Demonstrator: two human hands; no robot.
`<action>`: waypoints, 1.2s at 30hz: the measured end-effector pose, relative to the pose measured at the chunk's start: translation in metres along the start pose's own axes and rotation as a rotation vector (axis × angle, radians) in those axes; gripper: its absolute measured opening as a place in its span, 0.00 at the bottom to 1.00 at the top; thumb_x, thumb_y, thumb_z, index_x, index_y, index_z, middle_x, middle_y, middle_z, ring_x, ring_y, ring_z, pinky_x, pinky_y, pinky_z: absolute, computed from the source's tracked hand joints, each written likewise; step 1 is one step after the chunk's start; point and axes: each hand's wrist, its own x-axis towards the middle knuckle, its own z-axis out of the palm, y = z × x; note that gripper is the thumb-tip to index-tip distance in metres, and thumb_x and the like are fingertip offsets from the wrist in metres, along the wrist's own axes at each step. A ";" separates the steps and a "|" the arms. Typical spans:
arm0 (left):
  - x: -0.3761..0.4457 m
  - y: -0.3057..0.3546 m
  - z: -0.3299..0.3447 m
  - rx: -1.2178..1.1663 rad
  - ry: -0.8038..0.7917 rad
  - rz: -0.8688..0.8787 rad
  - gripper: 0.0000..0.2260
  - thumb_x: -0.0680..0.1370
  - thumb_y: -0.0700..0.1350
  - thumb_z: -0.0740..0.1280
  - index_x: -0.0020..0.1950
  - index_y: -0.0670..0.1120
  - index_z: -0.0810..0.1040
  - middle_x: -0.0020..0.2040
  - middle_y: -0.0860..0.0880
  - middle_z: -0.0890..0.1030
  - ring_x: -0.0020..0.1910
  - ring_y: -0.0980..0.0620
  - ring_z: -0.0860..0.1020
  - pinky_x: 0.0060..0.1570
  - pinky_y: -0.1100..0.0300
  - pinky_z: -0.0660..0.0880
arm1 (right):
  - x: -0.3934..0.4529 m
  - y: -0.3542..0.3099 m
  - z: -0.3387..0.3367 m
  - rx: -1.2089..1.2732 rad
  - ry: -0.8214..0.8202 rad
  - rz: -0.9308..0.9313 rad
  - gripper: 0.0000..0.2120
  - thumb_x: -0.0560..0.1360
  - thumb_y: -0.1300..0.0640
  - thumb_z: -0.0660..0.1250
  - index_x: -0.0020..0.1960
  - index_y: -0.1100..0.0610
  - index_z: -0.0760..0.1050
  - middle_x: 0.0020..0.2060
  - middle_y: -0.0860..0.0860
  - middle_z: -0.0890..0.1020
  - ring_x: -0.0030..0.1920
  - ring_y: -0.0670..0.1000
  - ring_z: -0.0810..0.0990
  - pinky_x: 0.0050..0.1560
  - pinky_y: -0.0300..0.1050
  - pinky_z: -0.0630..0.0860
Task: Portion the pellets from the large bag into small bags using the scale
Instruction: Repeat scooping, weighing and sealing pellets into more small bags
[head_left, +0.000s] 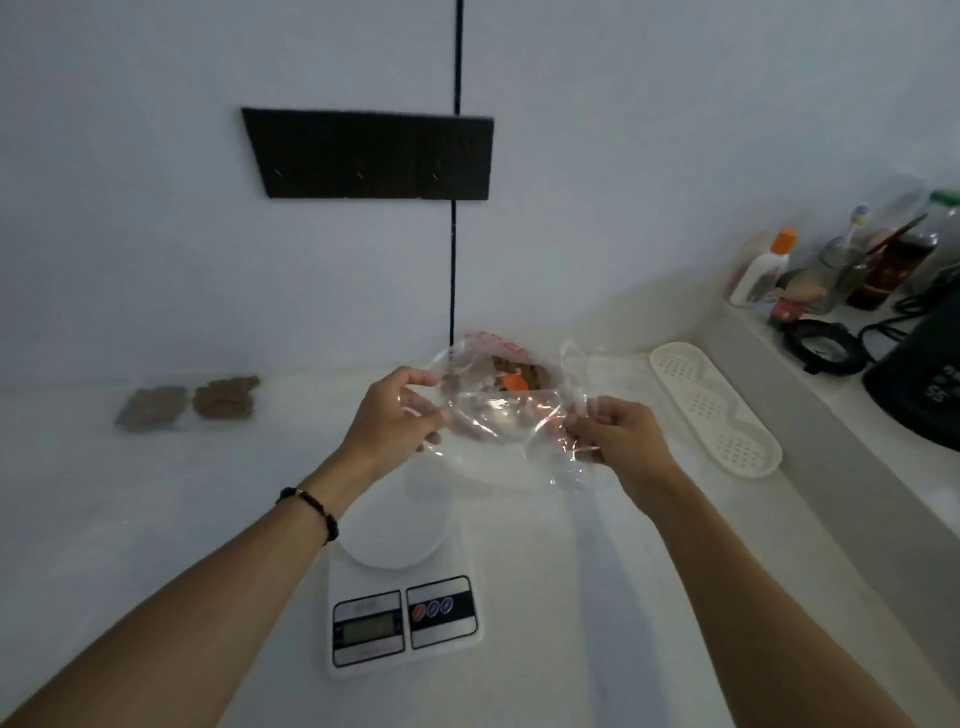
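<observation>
- Hands: left hand (397, 410) and right hand (618, 434) each pinch a side of an empty small bag (498, 421), held above the scale (402, 587).
- Large bag (514, 371) of pellets sits behind it on counter (156, 519), orange scoop (514, 383) inside.
- Two filled bags (189, 402) lie far left; likely third portion starting, nothing weighed yet.

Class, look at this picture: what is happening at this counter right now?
A person holds an empty clear small bag above the scale, left hand and right hand each pinching a side. Behind it sits the large bag of pellets with an orange scoop. Two filled bags lie at the left.
</observation>
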 end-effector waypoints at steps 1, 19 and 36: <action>-0.005 -0.009 -0.014 -0.011 0.010 -0.023 0.13 0.75 0.37 0.71 0.57 0.47 0.75 0.43 0.45 0.82 0.34 0.50 0.82 0.33 0.61 0.76 | -0.006 -0.001 0.016 0.011 0.016 0.007 0.05 0.73 0.66 0.72 0.43 0.68 0.79 0.33 0.57 0.81 0.32 0.52 0.82 0.37 0.45 0.78; -0.010 -0.138 -0.064 0.177 0.173 -0.258 0.14 0.74 0.39 0.70 0.58 0.48 0.75 0.42 0.49 0.81 0.44 0.46 0.81 0.52 0.51 0.78 | 0.007 0.064 0.125 -0.229 0.054 0.258 0.19 0.73 0.61 0.69 0.63 0.58 0.70 0.39 0.57 0.83 0.34 0.52 0.80 0.39 0.46 0.77; -0.097 -0.129 -0.057 0.730 0.253 0.182 0.17 0.77 0.44 0.67 0.65 0.39 0.74 0.64 0.39 0.74 0.68 0.39 0.68 0.58 0.43 0.72 | -0.085 0.065 0.116 -0.810 0.100 -0.288 0.18 0.79 0.54 0.61 0.68 0.55 0.70 0.61 0.54 0.74 0.60 0.56 0.72 0.60 0.54 0.73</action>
